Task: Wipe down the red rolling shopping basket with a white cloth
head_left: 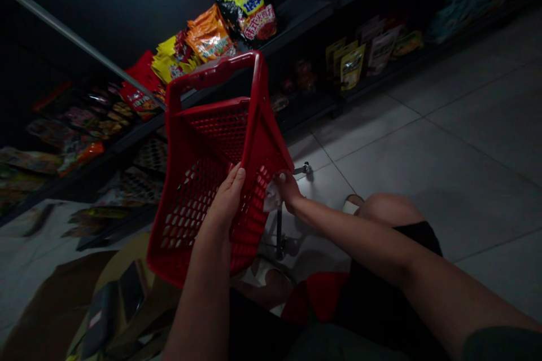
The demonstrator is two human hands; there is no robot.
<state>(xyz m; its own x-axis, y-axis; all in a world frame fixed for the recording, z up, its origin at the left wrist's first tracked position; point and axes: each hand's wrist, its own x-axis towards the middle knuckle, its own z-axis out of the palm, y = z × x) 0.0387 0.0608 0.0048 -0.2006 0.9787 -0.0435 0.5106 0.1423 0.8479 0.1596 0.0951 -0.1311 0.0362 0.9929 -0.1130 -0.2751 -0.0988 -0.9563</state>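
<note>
A red plastic shopping basket [271, 132] with slotted walls stands tilted in front of me, its handle [212, 74] pointing up and away. My left hand [225, 198] is closed over the near rim, the thumb lying along the edge and the other fingers hidden inside. Against the basket's outer right wall, my right hand [289, 187] presses a crumpled white cloth or tissue [271, 197], its fingers bent around it. Below the right hand, a dark leg with a caster wheel [280, 247] shows; another caster [306, 168] sits farther right.
Dark shelves [296, 14] with bagged snacks [210, 34] run behind the basket. A metal pole [84, 48] slants in from upper left. At lower left, two dark flat objects [101, 313] lie on a round tan surface [141, 237]. Grey floor tiles [478, 141] extend to the right.
</note>
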